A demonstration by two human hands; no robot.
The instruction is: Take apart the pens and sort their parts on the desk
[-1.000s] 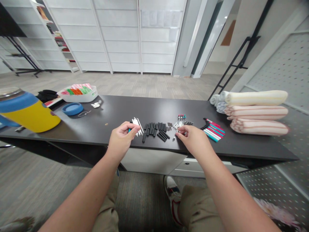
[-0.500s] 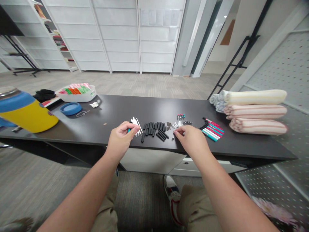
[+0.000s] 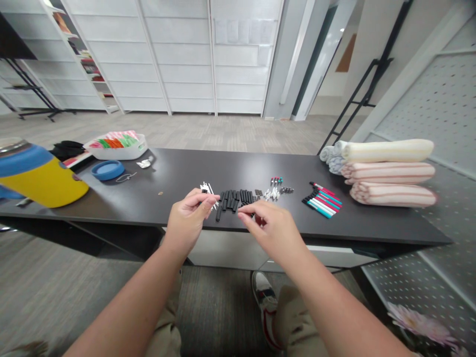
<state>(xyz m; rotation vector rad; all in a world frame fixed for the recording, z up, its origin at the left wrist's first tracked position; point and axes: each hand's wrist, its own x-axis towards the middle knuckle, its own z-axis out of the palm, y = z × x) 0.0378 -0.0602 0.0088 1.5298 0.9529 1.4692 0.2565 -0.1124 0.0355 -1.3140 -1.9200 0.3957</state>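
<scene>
My left hand (image 3: 189, 218) is closed in a pinch on a pen barrel, mostly hidden by the fingers; a black end shows above them. Just behind it lies a bundle of thin white refills (image 3: 211, 189). My right hand (image 3: 270, 223) hovers near the table's front edge with thumb and forefinger pinched together; anything between them is too small to make out. Beyond it are black pen tubes (image 3: 230, 198), small white parts (image 3: 273, 193), small grey metal parts (image 3: 287, 190) and several red and teal pieces (image 3: 277, 180). Red, white and teal pens (image 3: 323, 199) lie in a row to the right.
Rolled towels (image 3: 390, 171) are stacked at the table's right end. A yellow and blue flask (image 3: 44, 173) lies at the left, near a blue lid (image 3: 107, 169), a crumpled white scrap (image 3: 144, 163) and a white basket (image 3: 139, 148) of colourful packets. The dark table (image 3: 178, 163) has a straight front edge.
My right hand has moved left from the small parts, toward my left hand, still pinched. The left hand has turned slightly, so the teal part of the barrel no longer shows.
</scene>
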